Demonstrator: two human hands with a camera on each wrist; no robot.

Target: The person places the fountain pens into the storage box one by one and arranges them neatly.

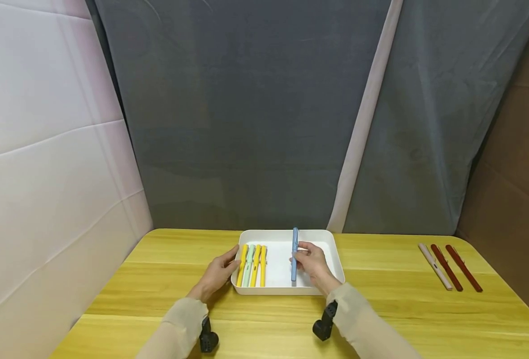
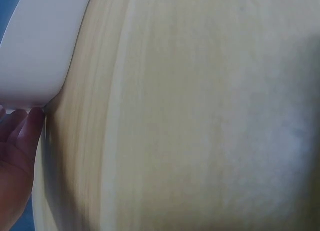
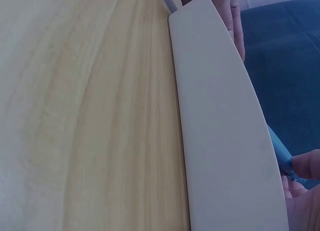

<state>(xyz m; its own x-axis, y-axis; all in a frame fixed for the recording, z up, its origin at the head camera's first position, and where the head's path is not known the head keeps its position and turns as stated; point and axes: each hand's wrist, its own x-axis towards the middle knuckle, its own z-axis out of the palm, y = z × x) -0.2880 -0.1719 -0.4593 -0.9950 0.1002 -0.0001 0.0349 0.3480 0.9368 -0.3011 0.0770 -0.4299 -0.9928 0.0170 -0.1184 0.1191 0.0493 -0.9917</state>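
Note:
My right hand (image 1: pixel 313 262) pinches a blue pen (image 1: pixel 294 255) between thumb and fingers, upright in the head view over the right half of a white tray (image 1: pixel 287 290). In the right wrist view the blue pen (image 3: pixel 280 150) shows past the tray's side wall (image 3: pixel 225 121). At the tray's left wall rests my left hand (image 1: pixel 218 273), its fingers at the rim; the left wrist view shows its fingertips against the tray's corner. Inside the tray's left part, yellow pens (image 1: pixel 255 266) and one light green pen (image 1: pixel 249 266) lie side by side.
On the right of the wooden table (image 1: pixel 381 309) lie a whitish pen (image 1: pixel 434 266) and two dark red pens (image 1: pixel 446 267). A grey curtain (image 1: pixel 255 124) hangs behind the table, a white panel (image 1: pixel 53 164) stands left and a brown panel (image 1: pixel 516 199) right.

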